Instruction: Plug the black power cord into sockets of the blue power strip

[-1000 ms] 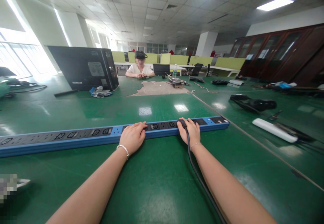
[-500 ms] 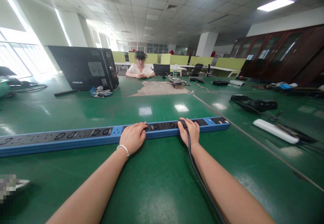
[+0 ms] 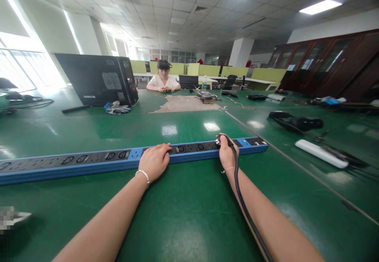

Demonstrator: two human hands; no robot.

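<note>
A long blue power strip (image 3: 189, 158) with black sockets and some blue ones lies across the green table in front of me. My left hand (image 3: 154, 160) is laid over its middle, fingers curled across the top and holding it. To the right, my right hand (image 3: 228, 153) grips a black plug (image 3: 219, 139) just above the strip. The plug's metal prongs show, pointing left, out of any socket. From it a black cable (image 3: 241, 195) runs down along my right forearm. Part of the sockets is hidden beneath both hands.
A black computer case (image 3: 97, 80) stands at the back left, with gloves (image 3: 117, 108) beside it. Rightward lie a white bar-shaped thing (image 3: 321, 153) and a black object (image 3: 296, 122). A person (image 3: 164, 82) sits across the table.
My right hand has lifted the plug off the strip and shifted slightly right, turning so the prongs now show. The cable moved with it. My left hand stays on the strip.
</note>
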